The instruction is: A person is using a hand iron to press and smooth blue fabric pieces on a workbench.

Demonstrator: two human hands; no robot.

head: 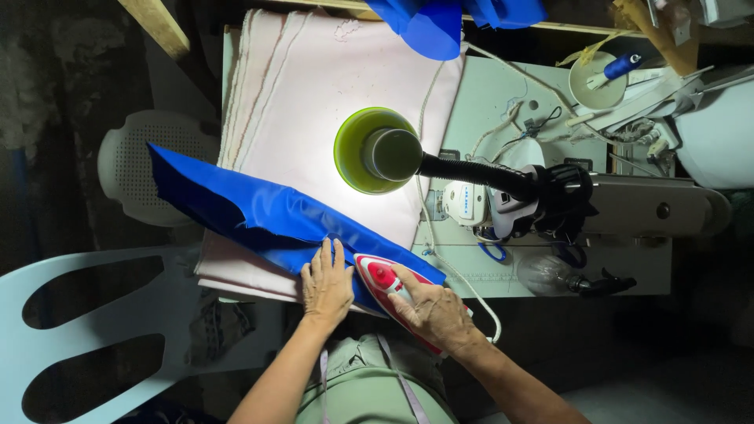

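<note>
A long strip of shiny blue fabric (236,208) lies diagonally over a stack of pale pink cloth (314,86) on the work table. My left hand (326,283) presses flat on the near end of the blue strip, fingers spread. My right hand (432,310) grips the handle of a red and white electric iron (375,276), which rests on the blue fabric just right of my left hand. The iron's white cord (471,294) runs off to the right.
A green-shaded gooseneck lamp (369,153) hangs lit over the pink cloth. A sewing machine (550,200) stands to the right, with a small bowl (597,82) and thread clutter behind it. More blue fabric (428,23) lies at the far edge. White plastic chairs (86,314) stand at the left.
</note>
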